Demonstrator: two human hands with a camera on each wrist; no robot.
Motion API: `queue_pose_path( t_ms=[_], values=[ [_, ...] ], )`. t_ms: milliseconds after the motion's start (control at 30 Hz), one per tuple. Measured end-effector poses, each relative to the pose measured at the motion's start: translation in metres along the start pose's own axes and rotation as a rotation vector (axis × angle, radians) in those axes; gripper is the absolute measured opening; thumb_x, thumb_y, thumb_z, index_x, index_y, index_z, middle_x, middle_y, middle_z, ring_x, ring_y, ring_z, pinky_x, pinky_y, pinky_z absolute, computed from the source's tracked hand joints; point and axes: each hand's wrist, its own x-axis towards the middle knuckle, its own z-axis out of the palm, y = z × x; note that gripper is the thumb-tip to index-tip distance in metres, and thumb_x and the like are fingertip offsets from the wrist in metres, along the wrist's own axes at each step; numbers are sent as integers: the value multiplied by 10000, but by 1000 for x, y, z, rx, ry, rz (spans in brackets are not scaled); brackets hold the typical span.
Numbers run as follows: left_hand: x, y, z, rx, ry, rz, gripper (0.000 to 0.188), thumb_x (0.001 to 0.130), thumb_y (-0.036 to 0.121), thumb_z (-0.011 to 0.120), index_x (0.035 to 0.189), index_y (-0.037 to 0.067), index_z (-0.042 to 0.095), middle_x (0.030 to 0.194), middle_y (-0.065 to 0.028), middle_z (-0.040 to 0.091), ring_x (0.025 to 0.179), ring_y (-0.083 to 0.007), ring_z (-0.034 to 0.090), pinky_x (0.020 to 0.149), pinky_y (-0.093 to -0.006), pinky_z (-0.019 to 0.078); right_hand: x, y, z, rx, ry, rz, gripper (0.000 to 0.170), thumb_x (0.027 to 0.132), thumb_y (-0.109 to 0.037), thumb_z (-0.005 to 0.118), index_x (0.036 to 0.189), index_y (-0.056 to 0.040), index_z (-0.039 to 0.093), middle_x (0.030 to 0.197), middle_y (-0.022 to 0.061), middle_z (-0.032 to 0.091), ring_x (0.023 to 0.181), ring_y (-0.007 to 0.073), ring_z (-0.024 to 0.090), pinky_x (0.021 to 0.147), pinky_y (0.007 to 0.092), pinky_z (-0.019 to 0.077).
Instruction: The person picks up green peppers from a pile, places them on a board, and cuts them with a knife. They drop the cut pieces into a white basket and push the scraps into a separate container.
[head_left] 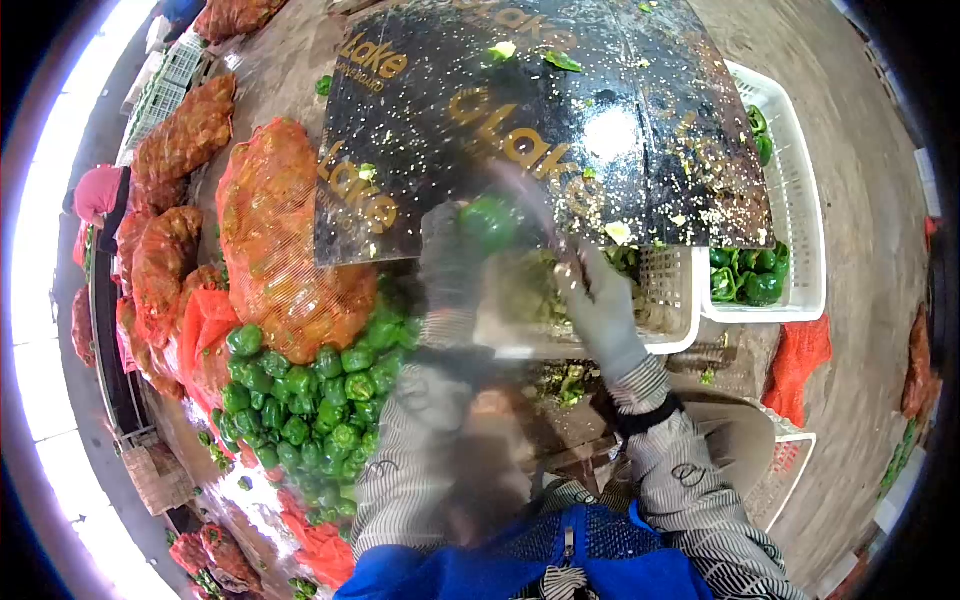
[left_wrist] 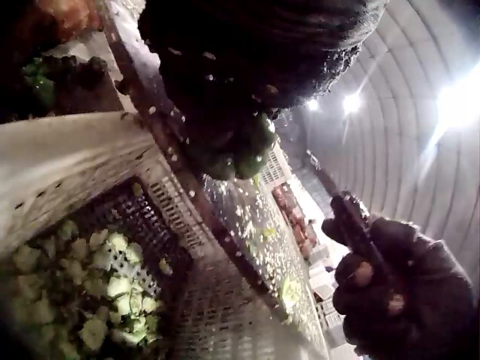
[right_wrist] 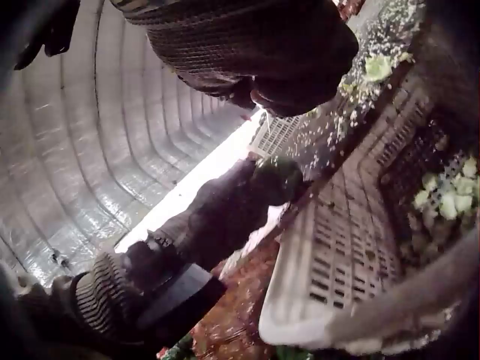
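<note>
At the near edge of a black board (head_left: 420,120), my gloved left hand (head_left: 443,255) grips a green bell pepper (head_left: 490,222). The same pepper (left_wrist: 255,148) shows under the dark glove in the left wrist view. My gloved right hand (head_left: 608,305) holds a knife (head_left: 530,200) by its handle, the blade blurred and angled up beside the pepper. In the left wrist view the knife's dark handle (left_wrist: 361,236) lies within the curled right fingers (left_wrist: 356,300). Pale seeds and green scraps (head_left: 618,233) are scattered over the board.
Below the board's near edge stands a crate (head_left: 683,300) with pale green cores (left_wrist: 124,296) inside. Right of it, a white crate (head_left: 812,230) contains green peppers (head_left: 765,288). A heap of whole peppers (head_left: 310,400) and an orange mesh sack (head_left: 285,240) lie at left.
</note>
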Motion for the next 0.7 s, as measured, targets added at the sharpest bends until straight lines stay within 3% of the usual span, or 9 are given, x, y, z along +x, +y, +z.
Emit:
queue_pose_path(
  t_ms=[167, 233, 300, 333, 400, 467, 567, 600, 700],
  values=[
    [-2, 18, -6, 34, 9, 95, 210, 951, 191, 571, 1083, 29, 591, 1055, -159, 568, 1023, -326, 550, 909, -422, 460, -33, 13, 27, -74, 6, -82, 544, 956, -243, 570, 1409, 19, 419, 1112, 188, 651, 890, 217, 656, 790, 367, 543],
    [-5, 18, -5, 236, 81, 157, 211, 939, 188, 581, 1099, 52, 586, 1067, -149, 565, 1045, -312, 539, 914, -424, 469, -33, 18, 32, -166, -30, -90, 550, 957, -200, 572, 1434, 8, 392, 1172, 197, 635, 918, 225, 656, 814, 374, 553],
    [-4, 14, 5, 504, -56, 91, 281, 869, 130, 627, 1146, 96, 595, 1119, -113, 564, 1073, -282, 534, 908, -381, 491, -23, 46, 51, -301, -7, -76, 589, 937, -162, 598, 1455, -5, 364, 1126, 191, 641, 839, 231, 647, 763, 379, 557],
    [-2, 4, 14, 749, -169, 82, 350, 825, 97, 655, 1171, 111, 601, 1164, -98, 563, 1093, -271, 532, 900, -349, 497, -20, 46, 56, -345, 68, -220, 602, 920, -127, 613, 1455, -6, 365, 1083, 200, 657, 831, 262, 660, 738, 390, 552],
    [-7, -4, 20, 800, -1, 191, 346, 859, 105, 593, 1204, 80, 585, 1212, -100, 559, 1151, -268, 515, 920, -364, 490, -14, 44, 66, -422, 134, -348, 646, 869, -74, 652, 1442, 7, 364, 1046, 214, 667, 848, 302, 669, 725, 407, 541],
    [-5, -9, 17, 485, -1, 121, 369, 887, 119, 529, 1246, 36, 549, 1219, -149, 547, 1229, -307, 491, 890, -406, 516, 4, 49, 78, -480, 118, -339, 684, 827, -56, 683, 1428, 18, 367, 1033, 224, 658, 879, 324, 660, 746, 417, 530],
    [-9, 0, 5, 554, -69, 35, 337, 878, 165, 540, 1191, 55, 595, 1271, -140, 531, 1268, -318, 466, 892, -411, 529, 17, 45, 100, -525, 101, -361, 571, 873, -84, 640, 1378, 19, 392, 967, 229, 661, 839, 372, 655, 735, 437, 527],
    [-3, 15, -8, 286, -131, -270, 318, 875, 186, 551, 1161, 64, 617, 1280, -131, 523, 1269, -322, 464, 896, -408, 528, 16, 40, 101, -478, 94, -368, 521, 896, -101, 612, 1355, 20, 400, 971, 238, 659, 847, 387, 655, 732, 452, 525],
    [3, -3, 16, 346, -139, -152, 298, 880, 270, 586, 1117, 104, 656, 1323, -111, 502, 1274, -328, 464, 906, -430, 526, 2, 47, 96, -496, -42, -232, 446, 943, -131, 544, 1345, -27, 380, 1036, 277, 645, 914, 434, 647, 749, 491, 517]
  ],
)
